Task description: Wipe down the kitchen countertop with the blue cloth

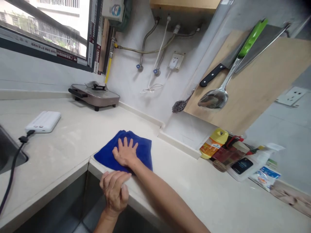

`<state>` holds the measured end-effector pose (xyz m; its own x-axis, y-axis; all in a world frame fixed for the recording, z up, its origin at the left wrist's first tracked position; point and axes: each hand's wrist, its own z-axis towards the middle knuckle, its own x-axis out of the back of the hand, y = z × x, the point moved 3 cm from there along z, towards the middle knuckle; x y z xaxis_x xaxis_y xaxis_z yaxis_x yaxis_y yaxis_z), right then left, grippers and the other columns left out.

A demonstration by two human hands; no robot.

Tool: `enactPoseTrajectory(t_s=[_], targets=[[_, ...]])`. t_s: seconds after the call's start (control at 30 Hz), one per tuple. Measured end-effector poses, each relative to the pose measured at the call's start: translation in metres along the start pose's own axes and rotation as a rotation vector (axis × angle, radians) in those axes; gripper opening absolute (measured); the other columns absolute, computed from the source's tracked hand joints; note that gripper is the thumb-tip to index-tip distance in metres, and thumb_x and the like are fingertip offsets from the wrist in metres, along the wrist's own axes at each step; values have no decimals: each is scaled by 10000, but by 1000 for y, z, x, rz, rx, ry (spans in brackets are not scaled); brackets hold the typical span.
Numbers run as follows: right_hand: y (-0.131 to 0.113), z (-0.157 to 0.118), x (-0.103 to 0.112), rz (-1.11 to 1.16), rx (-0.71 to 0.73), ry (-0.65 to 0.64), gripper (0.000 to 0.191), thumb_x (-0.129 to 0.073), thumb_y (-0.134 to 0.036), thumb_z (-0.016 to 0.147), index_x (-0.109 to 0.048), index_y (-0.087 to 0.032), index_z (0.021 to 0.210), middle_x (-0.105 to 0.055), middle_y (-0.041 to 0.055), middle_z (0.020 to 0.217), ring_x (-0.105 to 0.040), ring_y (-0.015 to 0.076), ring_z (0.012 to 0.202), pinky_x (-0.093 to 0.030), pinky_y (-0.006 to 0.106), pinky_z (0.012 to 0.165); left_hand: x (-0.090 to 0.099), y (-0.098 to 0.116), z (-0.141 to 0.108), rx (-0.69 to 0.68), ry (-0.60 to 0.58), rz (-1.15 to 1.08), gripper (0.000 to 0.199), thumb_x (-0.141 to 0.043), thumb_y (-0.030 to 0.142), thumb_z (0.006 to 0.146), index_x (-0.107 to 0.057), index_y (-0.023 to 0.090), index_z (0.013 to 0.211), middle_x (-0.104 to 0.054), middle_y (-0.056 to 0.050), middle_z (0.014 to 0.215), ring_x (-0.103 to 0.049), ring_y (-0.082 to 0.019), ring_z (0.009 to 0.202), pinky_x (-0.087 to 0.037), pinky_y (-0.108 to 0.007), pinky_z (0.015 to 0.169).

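A blue cloth lies spread on the pale countertop, close to its inner corner. My right hand presses flat on the cloth, fingers spread apart. Lower down, my left hand has its fingers bent over the countertop's front edge, gripping it just below the cloth. The cloth's near side is partly covered by my right wrist and forearm.
A lidded electric pan stands in the back corner. Left are a white power bank with a black cable and a sink edge. Bottles line the right wall beneath a hanging cutting board, knives and a spatula.
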<state>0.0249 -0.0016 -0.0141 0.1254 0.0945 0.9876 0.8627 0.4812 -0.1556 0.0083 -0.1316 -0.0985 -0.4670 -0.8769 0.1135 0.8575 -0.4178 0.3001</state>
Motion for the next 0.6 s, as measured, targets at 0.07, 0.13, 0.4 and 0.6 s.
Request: enactPoseTrajectory(t_s=[0.07, 0.13, 0.4, 0.6], targets=[[-8, -11, -2, 16, 54, 3, 701, -211, -550, 957, -159, -200, 1562, -65, 128, 1646, 13, 439, 1484, -7, 726, 1130, 0, 1, -2, -1, 40, 24, 317, -400, 207, 885, -620, 205, 1113, -698, -75, 961, -592, -225, 990, -291, -459, 1084], [-11, -23, -1, 31, 97, 3, 694, -228, -546, 956, -166, -212, 1561, -72, 115, 1648, 20, 433, 1486, -1, 721, 1135, 3, 4, -2, 0, 79, 63, 347, -414, 220, 890, -564, 181, 1201, -682, -105, 1025, -586, -236, 1033, -316, -466, 1085], [17, -87, 5, 62, 194, -24, 682, -202, -572, 965, -146, -250, 1563, -56, 96, 1651, 54, 413, 1488, 38, 702, 1148, 28, 15, 39, 305, 93, 12, 338, -425, 308, 934, -563, 183, 1215, -627, -133, 1209, -553, -256, 1174, -382, -463, 1071], [71, -159, 13, 65, 215, 5, 654, -215, -573, 978, -156, -280, 1559, -76, 81, 1649, 29, 387, 1498, -14, 702, 1159, 3, 10, 75, 627, -226, 45, 345, -448, 369, 879, -631, 224, 1133, -654, -100, 1138, -553, -285, 1127, -420, -478, 1025]])
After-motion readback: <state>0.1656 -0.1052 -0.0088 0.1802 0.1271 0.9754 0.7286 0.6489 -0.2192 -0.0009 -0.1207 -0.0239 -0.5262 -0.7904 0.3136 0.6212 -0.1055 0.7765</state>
